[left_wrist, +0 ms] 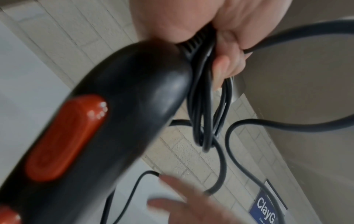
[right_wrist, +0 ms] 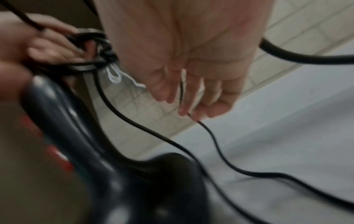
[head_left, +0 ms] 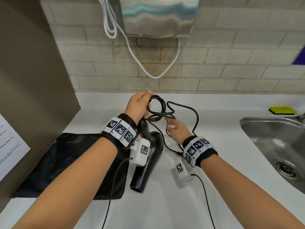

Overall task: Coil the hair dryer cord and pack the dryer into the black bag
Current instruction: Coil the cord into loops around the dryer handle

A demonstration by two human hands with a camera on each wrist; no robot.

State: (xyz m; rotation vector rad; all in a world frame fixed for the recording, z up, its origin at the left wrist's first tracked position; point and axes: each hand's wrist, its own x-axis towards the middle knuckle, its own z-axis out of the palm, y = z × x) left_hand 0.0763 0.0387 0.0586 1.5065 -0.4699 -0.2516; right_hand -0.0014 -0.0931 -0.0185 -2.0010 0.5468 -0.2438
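Right wrist view blurred, hair dryer [right_wrist: 134, 189] smeared, cord [right_wrist: 220, 151] readable

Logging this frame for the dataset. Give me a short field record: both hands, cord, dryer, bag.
left hand: grips the coiled loops at the end of the dryer's handle
right hand: fingers straight, reaching toward the loose cord, no grip seen
cord: partly coiled, the rest trails loose over the counter
hair dryer: nozzle points toward the person
black bag: lies flat on the counter, left of the dryer
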